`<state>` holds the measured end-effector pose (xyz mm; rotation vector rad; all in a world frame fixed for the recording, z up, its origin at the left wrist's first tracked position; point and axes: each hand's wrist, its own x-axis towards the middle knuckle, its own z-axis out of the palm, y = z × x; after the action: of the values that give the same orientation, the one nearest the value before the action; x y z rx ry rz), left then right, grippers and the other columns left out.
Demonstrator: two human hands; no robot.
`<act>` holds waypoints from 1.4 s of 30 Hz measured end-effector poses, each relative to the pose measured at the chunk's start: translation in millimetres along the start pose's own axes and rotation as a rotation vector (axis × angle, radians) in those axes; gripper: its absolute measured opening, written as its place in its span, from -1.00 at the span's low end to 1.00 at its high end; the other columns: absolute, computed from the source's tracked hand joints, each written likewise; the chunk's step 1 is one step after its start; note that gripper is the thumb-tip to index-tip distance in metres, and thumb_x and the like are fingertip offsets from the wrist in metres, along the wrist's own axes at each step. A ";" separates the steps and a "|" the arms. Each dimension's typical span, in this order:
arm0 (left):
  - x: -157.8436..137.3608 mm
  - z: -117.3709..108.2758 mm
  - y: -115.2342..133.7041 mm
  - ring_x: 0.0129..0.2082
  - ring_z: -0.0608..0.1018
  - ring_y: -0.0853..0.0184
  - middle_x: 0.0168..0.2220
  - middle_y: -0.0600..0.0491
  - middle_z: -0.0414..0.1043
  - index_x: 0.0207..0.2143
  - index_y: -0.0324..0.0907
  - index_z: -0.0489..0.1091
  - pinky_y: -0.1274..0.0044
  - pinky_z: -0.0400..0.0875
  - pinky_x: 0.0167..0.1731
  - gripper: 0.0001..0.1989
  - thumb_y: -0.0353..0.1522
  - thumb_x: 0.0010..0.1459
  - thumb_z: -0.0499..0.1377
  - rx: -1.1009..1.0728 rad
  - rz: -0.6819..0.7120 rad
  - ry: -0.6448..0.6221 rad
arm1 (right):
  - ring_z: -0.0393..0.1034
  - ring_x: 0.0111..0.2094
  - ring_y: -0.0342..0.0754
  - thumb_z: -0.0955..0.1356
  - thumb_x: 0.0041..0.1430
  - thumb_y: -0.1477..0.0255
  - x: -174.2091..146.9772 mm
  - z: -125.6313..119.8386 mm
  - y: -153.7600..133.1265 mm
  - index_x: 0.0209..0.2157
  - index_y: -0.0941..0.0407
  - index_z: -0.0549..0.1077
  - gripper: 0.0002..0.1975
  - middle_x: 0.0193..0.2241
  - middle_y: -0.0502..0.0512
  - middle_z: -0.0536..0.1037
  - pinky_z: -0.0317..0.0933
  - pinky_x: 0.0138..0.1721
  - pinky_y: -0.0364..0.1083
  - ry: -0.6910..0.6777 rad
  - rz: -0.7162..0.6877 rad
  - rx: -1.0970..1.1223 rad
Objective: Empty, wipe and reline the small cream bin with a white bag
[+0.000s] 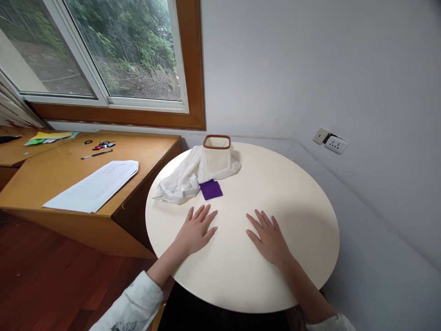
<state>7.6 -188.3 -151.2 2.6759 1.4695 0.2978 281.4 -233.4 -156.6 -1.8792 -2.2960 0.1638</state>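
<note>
The purple cloth [211, 189] was lying flat on the round white table [292, 207], just past the fingertips of the left hand [195, 231], a bit off to their right side. It was a small near-square piece, so not much of a long axis really, just turned slightly so one corner pointed back toward the left fingers. No label or print on it that I could read.

Both hands were resting palm down on the tabletop, holding nothing. Left hand had its fingers spread a little and pointing up toward the cloth without touching it. Right hand [268, 238] sat well apart from the cloth, fingers loosely fanned, aimed up and left.

Beyond the cloth, further out from the left fingertips, a crumpled white plastic bag [182, 177] touched its far edge. A cream square container with a brown rim [217, 151] stood upright on that bag. Couldn't tell what was inside it.

Way off to the left of the left hand, a wooden desk [62, 174] held a printed paper sheet [94, 186], text too small to read, plus a pen [97, 154].
</note>
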 end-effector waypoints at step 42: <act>64.9 21.9 84.6 -0.02 0.36 0.17 -0.04 -0.08 0.35 -0.05 -0.16 0.32 0.30 0.24 0.02 -0.66 -0.36 0.09 0.05 -0.333 0.122 0.195 | 0.05 0.20 -0.02 0.07 0.27 0.31 2.2 10.0 6.9 0.12 0.07 0.21 -0.57 0.16 0.11 0.24 -0.13 0.19 0.14 0.183 -0.015 0.062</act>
<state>116.0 -178.6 -150.7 2.5230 1.1737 0.7592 285.6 -229.7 -167.6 -1.7676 -2.1585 0.0579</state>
